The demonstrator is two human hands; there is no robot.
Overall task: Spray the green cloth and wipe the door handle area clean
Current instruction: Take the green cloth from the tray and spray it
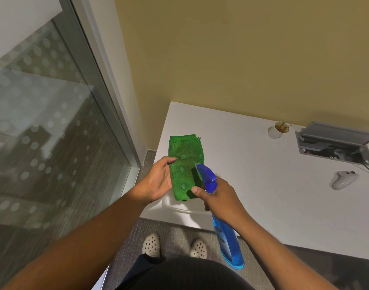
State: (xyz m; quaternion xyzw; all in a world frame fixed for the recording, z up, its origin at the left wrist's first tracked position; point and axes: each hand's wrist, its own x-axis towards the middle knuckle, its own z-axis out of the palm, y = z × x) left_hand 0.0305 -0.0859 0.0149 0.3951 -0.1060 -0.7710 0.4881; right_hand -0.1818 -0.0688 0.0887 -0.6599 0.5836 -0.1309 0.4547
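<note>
Head-worn view, steeply downward, close above hands [200, 189]

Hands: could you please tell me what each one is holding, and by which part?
Left hand holds the green cloth by its left edge; right hand grips the spray bottle at its neck.

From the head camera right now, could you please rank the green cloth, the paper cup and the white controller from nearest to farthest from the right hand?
1. Green cloth, just left of the right hand.
2. White controller, far right on the table.
3. Paper cup, far back near the wall.
</note>
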